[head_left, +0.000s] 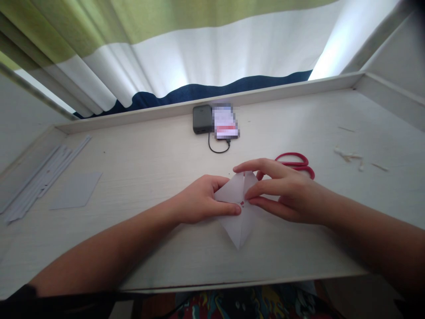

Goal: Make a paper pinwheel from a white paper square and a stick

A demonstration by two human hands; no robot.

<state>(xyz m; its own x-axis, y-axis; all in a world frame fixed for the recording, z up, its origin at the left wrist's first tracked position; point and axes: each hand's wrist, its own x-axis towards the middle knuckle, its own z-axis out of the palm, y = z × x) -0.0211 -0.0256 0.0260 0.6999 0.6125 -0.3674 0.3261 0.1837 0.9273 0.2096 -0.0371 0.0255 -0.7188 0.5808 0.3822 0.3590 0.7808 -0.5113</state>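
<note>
A folded sheet of white paper (241, 226), diamond-shaped with a point towards me, is between my two hands above the white desk. My left hand (206, 201) grips its left side, thumb on top and the other fingers partly behind. On the right side my right hand (282, 190) has its index finger at the upper edge, while the thumb and another finger pinch near the middle. A small reddish mark shows at the paper's centre. Red-handled scissors (303, 168) lie just behind my right hand, their blades hidden.
Paper strips (43, 177) and a loose white sheet (77, 190) lie at the left. A dark power bank (202, 119) and a phone (226, 122) joined by a cable rest at the back. Several cotton swab pieces (352, 156) are at the right. A curtain (199, 53) hangs behind the desk's raised edge.
</note>
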